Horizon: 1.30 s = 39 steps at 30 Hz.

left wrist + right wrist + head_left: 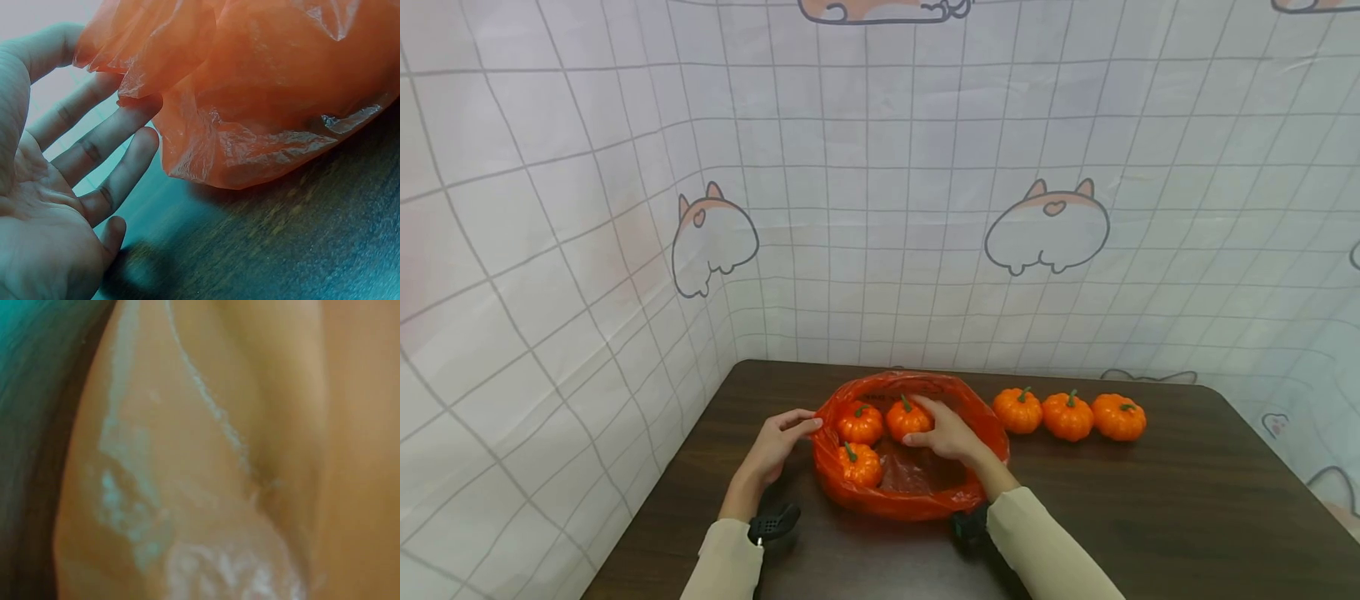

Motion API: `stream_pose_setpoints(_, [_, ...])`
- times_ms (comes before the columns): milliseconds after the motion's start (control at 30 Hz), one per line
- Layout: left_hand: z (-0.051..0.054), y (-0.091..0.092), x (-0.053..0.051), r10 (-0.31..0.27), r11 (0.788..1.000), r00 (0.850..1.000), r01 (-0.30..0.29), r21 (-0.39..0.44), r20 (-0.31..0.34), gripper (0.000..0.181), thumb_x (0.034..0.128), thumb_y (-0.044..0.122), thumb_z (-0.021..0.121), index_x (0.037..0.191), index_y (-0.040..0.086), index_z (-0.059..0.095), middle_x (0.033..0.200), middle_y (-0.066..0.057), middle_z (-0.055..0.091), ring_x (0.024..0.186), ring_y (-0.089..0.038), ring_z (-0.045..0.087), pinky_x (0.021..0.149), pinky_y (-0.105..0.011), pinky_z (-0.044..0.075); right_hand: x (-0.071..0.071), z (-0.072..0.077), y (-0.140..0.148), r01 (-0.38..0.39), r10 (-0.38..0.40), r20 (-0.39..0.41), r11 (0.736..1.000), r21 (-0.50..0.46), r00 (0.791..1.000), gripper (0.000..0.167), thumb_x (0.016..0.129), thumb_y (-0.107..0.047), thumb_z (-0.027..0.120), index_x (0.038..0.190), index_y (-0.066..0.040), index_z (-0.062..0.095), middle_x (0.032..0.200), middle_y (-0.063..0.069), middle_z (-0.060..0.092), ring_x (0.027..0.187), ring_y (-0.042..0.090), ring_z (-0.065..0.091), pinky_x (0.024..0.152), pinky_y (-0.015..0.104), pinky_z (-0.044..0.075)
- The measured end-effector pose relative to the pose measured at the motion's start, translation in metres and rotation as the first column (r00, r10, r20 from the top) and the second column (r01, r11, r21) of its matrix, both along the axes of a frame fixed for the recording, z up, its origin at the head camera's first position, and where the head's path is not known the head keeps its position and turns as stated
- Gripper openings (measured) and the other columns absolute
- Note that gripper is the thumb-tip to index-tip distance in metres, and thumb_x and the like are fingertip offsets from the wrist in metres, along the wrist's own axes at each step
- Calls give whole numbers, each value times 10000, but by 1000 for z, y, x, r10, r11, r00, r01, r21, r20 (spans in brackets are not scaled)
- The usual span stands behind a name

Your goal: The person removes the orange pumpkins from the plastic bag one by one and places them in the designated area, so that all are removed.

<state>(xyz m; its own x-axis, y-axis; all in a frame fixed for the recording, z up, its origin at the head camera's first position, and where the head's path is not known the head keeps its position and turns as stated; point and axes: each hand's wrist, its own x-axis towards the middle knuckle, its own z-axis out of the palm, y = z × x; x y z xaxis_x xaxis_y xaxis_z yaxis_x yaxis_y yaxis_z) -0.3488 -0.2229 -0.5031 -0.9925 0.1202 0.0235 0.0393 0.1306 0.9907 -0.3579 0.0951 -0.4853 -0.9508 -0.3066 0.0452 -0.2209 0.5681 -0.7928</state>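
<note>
Pumpkins [860, 425] rest in the left part of the red bag [917, 504], where the left hand [771, 450] pinches the rim; if this rim slips, the wall may fold over them. Further right, the right hand [950, 433] grips one pumpkin [904, 421] inside, and its forearm [992, 471], crossing the right rim, could drag the plastic. Beside that rim, three pumpkins [1068, 417] stand near the back edge of the worktop [1187, 508], where a knock might roll them, while the front right offers wide room.
</note>
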Motion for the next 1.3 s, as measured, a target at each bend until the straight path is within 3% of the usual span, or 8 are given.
stream_pose_setpoints(233, [0, 1, 0, 7, 1000, 1000, -7, 9, 0, 364, 968, 269, 706, 1191, -18, 700, 994, -17, 740, 954, -201, 650, 1118, -532, 395, 6, 8, 2, -19, 20, -30, 999, 41, 999, 801, 883, -229, 810, 1566, -101, 413, 1565, 209, 441, 1397, 400, 470, 1168, 594, 352])
stream_pose_setpoints(533, [1, 2, 1, 9, 1000, 1000, -9, 4, 1, 361, 974, 268, 699, 1201, -12, 698, 997, -7, 738, 954, -191, 646, 1121, -538, 390, 15, 17, 6, -10, 10, -29, 1000, 15, 1000, 832, 894, -240, 800, 1576, -41, 365, 1578, 190, 402, 1410, 364, 453, 1184, 583, 338])
stream_pose_setpoints(667, [0, 2, 0, 12, 1000, 1000, -12, 2, -1, 357, 973, 272, 700, 1194, -8, 703, 997, -10, 740, 956, -194, 648, 1130, -546, 383, 20, 19, 9, 12, -12, -48, 1000, -5, 999, 854, 879, -217, 816, 1572, -15, 358, 1520, 183, 444, 1342, 337, 497, 1165, 567, 370])
stream_pose_setpoints(967, [-1, 1, 0, 8, 1000, 1000, -8, -2, 3, 361, 973, 285, 698, 1195, 0, 701, 1005, -2, 738, 974, -196, 646, 1141, -554, 375, 32, 23, 26, 0, -3, -73, 999, -46, 997, 857, 854, -192, 838, 1567, -50, 385, 1397, 173, 480, 1230, 321, 502, 1129, 587, 387])
stream_pose_setpoints(1300, [-1, 1, 0, 17, 1000, 1000, -17, 0, 10, 326, 965, 284, 705, 1167, 29, 720, 1009, -6, 737, 989, -204, 637, 1145, -566, 367, 44, 28, 50, -20, 13, -143, 998, -53, 990, 805, 829, -232, 861, 1517, -108, 461, 1214, 142, 446, 1121, 292, 498, 1010, 500, 457])
